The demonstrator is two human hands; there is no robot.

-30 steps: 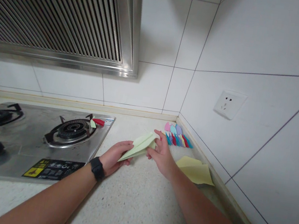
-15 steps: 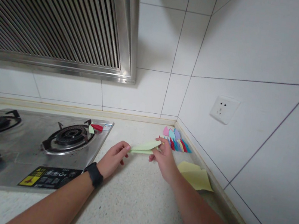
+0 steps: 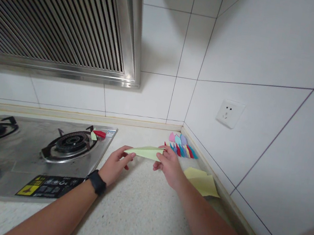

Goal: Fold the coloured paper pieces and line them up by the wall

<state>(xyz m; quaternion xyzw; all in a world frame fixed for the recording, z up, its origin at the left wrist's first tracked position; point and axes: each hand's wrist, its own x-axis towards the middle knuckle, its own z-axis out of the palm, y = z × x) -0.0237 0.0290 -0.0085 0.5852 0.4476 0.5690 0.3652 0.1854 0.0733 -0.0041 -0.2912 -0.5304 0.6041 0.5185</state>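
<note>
A pale green folded paper plane (image 3: 146, 152) is held level above the speckled countertop (image 3: 133, 209), its narrow tip to the left. My left hand (image 3: 116, 162), with a black watch on the wrist, pinches that tip between thumb and fingers. At the wider right end, my right hand (image 3: 169, 165) is closed on the paper, thumb in front and fingers behind. Just beyond the right hand lie several small folded papers (image 3: 178, 149) in pink, blue, purple, red and yellow. Sheets of yellow paper (image 3: 202, 181) rest beside my right forearm, partly covered by it.
On the left is a steel gas stove (image 3: 24, 152) with a red folded paper (image 3: 99, 134) and a green one (image 3: 93, 135) near its right burner. A range hood (image 3: 137, 51) hangs above it. The tiled right wall carries a socket (image 3: 230, 114).
The green paper has turned so that its broad side faces me, where its layers showed apart before. Both hands keep hold of its ends. The view has shifted slightly right.
</note>
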